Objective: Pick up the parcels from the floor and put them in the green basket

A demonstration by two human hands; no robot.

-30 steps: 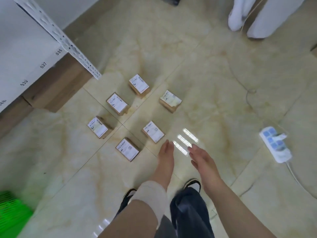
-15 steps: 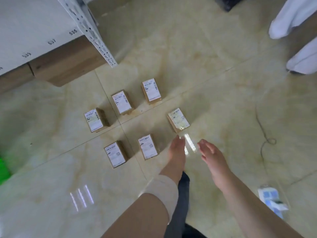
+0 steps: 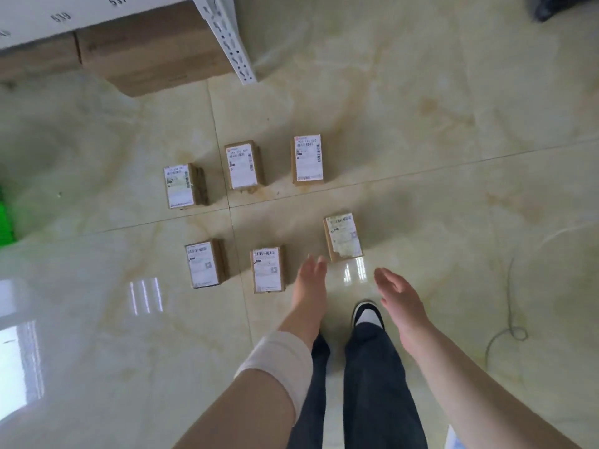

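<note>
Both hands, left and right, have advanced, grips released, toward six parcels.

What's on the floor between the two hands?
In the head view, only bare shiny floor with a bright light glare lies between the left hand and the right hand. The nearest parcel sits just beyond the gap.

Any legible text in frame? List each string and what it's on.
"537": white shelf edge at top left.
"539": same white shelf edge, further left.
White shipping labels on the six small brown cardboard parcels on the floor: barcodes and print show, but too small and blurred to read.
Nothing else carries text.
</note>
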